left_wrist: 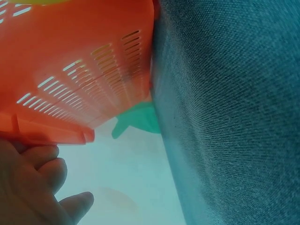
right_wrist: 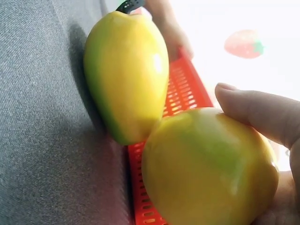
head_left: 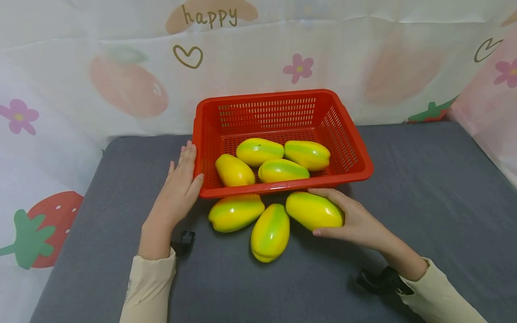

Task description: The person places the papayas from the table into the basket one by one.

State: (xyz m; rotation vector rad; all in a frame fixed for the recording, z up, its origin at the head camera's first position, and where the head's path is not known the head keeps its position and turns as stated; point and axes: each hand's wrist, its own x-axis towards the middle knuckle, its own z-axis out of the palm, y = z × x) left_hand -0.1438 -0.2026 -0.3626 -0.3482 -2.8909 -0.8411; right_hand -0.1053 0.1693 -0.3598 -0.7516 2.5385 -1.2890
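Red plastic basket (head_left: 282, 185) | left hand (head_left: 177, 190), fingers extended, against its left side | right hand (head_left: 357, 220) grasping the rightmost yellow-green fruit (head_left: 313, 211), just before the basket | fruit likely light, stiff, slick; best held around its broad middle

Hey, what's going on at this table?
A person's right hand grips a yellow-green fruit just in front of a red basket, while their left hand rests against the basket's side. Four similar fruits lie in the basket, and two more lie on the gray surface in front of it.
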